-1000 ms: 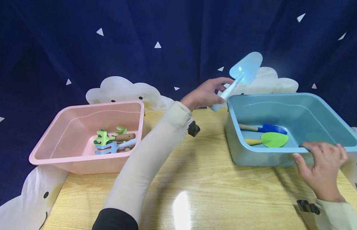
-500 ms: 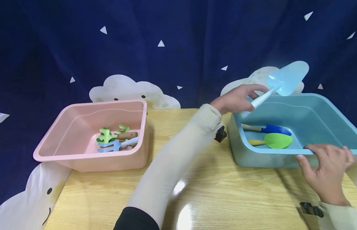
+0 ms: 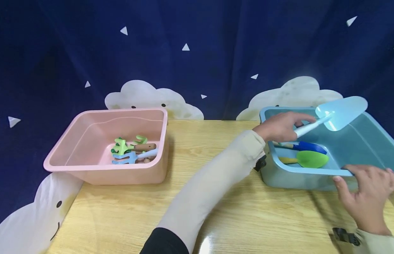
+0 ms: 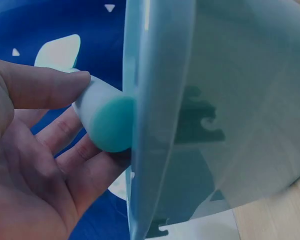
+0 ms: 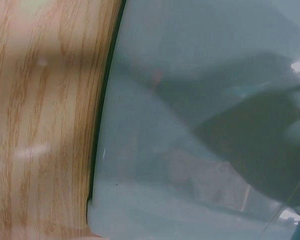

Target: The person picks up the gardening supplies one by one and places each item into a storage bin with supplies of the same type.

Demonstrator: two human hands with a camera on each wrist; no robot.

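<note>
My left hand [image 3: 280,126] grips the white handle of a light blue toy trowel [image 3: 341,111], whose blade hangs over the blue bin [image 3: 298,176]. In the left wrist view the fingers [image 4: 37,90] curl round the handle's teal end [image 4: 111,125], right beside the bin's wall [image 4: 155,100]. A dark blue trowel [image 3: 306,145] and a green trowel [image 3: 308,158] lie inside the bin. My right hand [image 3: 365,192] holds the bin's near rim, fingers over the edge. The right wrist view shows only the bin's wall [image 5: 190,125] and the table [image 5: 45,120].
A pink bin [image 3: 89,169] stands at the left of the wooden table [image 3: 216,204], holding green and blue toy rakes [image 3: 130,151]. A dark blue curtain with white clouds hangs behind. The table's front edge falls below the view.
My left hand has carried the light blue trowel to the right and lower, from left of the blue bin to over its inside. The right hand has stayed on the rim.
</note>
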